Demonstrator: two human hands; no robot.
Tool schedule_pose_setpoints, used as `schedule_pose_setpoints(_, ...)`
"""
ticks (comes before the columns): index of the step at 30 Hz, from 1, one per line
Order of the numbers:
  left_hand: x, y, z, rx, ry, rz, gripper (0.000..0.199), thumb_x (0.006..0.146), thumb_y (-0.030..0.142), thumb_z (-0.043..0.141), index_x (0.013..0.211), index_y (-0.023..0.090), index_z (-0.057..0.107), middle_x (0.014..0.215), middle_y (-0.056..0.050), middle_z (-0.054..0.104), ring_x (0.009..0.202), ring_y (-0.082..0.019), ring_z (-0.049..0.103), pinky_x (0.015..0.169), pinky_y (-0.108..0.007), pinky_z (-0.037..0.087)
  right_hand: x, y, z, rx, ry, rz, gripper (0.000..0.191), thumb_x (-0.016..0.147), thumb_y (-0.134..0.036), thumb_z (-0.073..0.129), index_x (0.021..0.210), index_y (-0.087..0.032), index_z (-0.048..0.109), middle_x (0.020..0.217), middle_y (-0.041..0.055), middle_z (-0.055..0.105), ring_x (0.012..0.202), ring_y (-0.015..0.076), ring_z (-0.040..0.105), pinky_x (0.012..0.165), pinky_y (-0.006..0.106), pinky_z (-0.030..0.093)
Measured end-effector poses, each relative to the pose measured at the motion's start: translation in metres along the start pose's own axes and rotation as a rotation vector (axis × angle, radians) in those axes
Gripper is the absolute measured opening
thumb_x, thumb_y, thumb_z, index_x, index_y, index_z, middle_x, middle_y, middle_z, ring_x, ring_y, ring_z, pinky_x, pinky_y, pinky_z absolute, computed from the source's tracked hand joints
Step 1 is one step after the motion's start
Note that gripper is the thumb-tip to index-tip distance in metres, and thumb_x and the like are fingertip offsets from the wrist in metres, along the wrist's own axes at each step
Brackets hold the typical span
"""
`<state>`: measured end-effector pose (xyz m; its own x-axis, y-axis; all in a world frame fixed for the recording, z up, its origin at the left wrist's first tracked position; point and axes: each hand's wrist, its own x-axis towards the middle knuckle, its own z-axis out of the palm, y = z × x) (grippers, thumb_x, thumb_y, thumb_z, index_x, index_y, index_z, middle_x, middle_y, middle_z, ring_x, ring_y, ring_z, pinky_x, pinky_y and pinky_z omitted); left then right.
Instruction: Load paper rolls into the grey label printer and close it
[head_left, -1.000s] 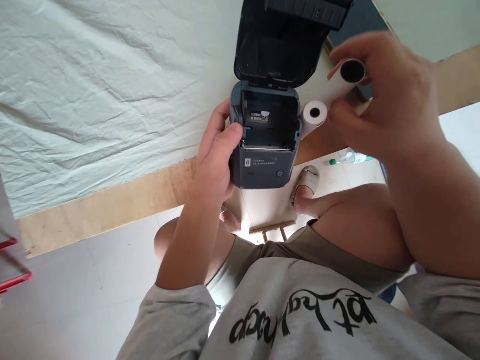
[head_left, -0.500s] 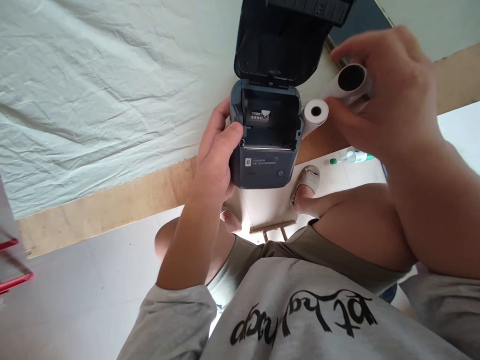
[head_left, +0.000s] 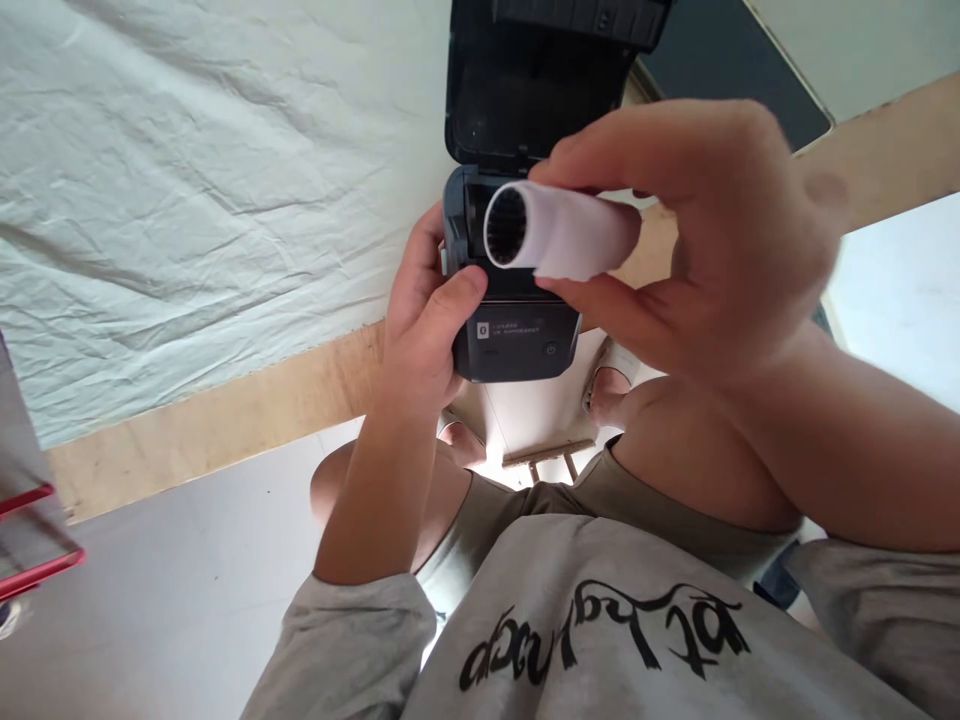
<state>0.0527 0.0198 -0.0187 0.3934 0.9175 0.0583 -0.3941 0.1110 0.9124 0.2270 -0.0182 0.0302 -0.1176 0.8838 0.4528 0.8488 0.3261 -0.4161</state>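
Note:
My left hand (head_left: 427, 320) grips the left side of a dark grey portable printer (head_left: 517, 345), thumb on its front edge. The printer's black lid (head_left: 525, 95) stands swung up, so the paper bay is exposed. My right hand (head_left: 720, 230) pinches a white paper roll (head_left: 577, 230) between thumb and fingers. The roll's wide hollow core points left, and a loose paper edge shows along its lower side. It hangs in front of the bay, covering much of it; I cannot tell whether it touches the printer.
A light, wrinkled cloth (head_left: 210, 180) covers the table, whose bare wooden edge (head_left: 225, 405) runs below it. A dark flat object with a pale rim (head_left: 739, 70) lies behind my right hand. Red-edged items (head_left: 41, 570) are at far left. My legs and a wooden rung (head_left: 547, 453) are below.
My right hand has moved left, carrying the paper roll from beside the printer to in front of its bay. The smaller roll beside the printer is now out of sight. The lid stays up.

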Motion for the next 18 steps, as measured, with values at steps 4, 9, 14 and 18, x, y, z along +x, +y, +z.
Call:
schedule_pose_setpoints(4, -0.001, 0.001, 0.0, 0.018, 0.011, -0.045, 0.029, 0.081, 0.037, 0.063, 0.107, 0.025, 0.061, 0.099, -0.001, 0.061, 0.095, -0.017, 0.062, 0.079, -0.027, 0.053, 0.004, -0.003, 0.006, -0.112, 0.016, -0.013, 0.024, 0.081, -0.022, 0.054, 0.105, -0.019, 0.056, 0.108, 0.002, 0.065, 0.093, 0.0151, 0.066, 0.078, 0.031, 0.047)
schedule_pose_setpoints(9, -0.002, 0.0, 0.0, 0.016, 0.017, -0.038, 0.031, 0.081, 0.039, 0.062, 0.108, 0.024, 0.06, 0.098, -0.003, 0.058, 0.101, -0.019, 0.06, 0.084, -0.03, 0.05, 0.007, 0.002, 0.011, -0.173, 0.032, -0.125, 0.012, 0.083, -0.017, 0.047, 0.082, -0.022, 0.057, 0.102, -0.0051, 0.068, 0.092, 0.0172, 0.064, 0.077, 0.035, 0.042)
schedule_pose_setpoints(14, -0.001, 0.001, -0.004, 0.033, -0.055, -0.019, 0.037, 0.08, 0.048, 0.062, 0.107, 0.023, 0.061, 0.095, -0.004, 0.059, 0.104, -0.022, 0.06, 0.089, -0.032, 0.049, -0.002, -0.003, 0.008, -0.135, 0.062, -0.27, 0.005, 0.081, -0.026, 0.054, 0.079, -0.023, 0.059, 0.087, -0.0036, 0.066, 0.084, 0.015, 0.057, 0.073, 0.033, 0.036)
schedule_pose_setpoints(18, -0.003, 0.004, -0.006, 0.111, -0.044, -0.045, 0.042, 0.071, 0.034, 0.073, 0.11, 0.026, 0.059, 0.109, -0.003, 0.061, 0.111, -0.024, 0.059, 0.095, -0.034, 0.049, -0.006, -0.001, 0.005, -0.049, -0.016, -0.328, 0.015, 0.08, -0.039, 0.056, 0.084, -0.025, 0.06, 0.084, -0.004, 0.066, 0.086, 0.0141, 0.059, 0.072, 0.034, 0.037)
